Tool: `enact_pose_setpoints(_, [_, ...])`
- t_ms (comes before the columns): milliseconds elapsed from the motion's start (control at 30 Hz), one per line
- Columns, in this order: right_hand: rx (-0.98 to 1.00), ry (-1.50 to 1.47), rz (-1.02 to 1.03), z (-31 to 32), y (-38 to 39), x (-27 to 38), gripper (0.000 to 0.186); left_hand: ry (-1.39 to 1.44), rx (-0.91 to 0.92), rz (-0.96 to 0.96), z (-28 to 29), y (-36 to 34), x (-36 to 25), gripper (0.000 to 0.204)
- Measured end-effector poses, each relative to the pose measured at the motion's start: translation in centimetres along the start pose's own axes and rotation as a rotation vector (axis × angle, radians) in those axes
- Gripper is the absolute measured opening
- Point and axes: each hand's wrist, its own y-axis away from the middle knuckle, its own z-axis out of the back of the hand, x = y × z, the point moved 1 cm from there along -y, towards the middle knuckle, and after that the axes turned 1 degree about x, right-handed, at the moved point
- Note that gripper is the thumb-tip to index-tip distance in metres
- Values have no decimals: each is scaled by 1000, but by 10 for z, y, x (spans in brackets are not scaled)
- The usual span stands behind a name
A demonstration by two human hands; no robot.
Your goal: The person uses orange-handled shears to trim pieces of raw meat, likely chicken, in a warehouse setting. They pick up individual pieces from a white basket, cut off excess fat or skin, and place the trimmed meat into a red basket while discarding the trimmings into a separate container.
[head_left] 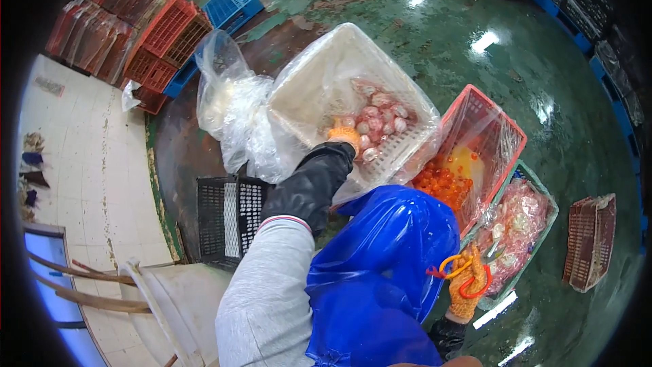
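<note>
My left hand (345, 136), in an orange knit glove, reaches into a large white plastic crate (305, 64) lined with clear film. Its fingers curl against one of the red-and-white, film-wrapped balls (384, 114) heaped there; the grip is partly hidden. Over at the lower right, my right hand (464, 295), gloved alike, is closed on scissors (483, 284) with one yellow-orange and one red handle loop. Beyond it lies a green crate (543, 231) full of crumpled reddish clear wrap. Between the crates stands a red crate (506, 132) holding orange yolk-like balls (445, 183) and yellowish liquid.
A black crate (214, 221) and a bag of clear plastic (238, 105) stand left of the white crate. Stacked red crates (170, 27) and a blue crate (232, 7) are farther back. A dark red crate (589, 241) sits alone at right. The green floor (435, 41) looks wet.
</note>
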Motion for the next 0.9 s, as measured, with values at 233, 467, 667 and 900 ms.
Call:
enact_pose_setpoints(233, [-135,343,94,10,18,-2,41,-382,272,194,-72,-41,-18,48])
enact_pose_setpoints(467, [26,135,49,21,4,-3,42,99,57,-132,-45,-60,25,39])
enact_pose_setpoints(667, [-92,-96,-75,-7,6,-8,47,443,155,-446,26,-20,41,20])
enact_pose_setpoints(900, [104,344,-36,-50,20,-7,46,1643,733,-540,34,66,-4,34])
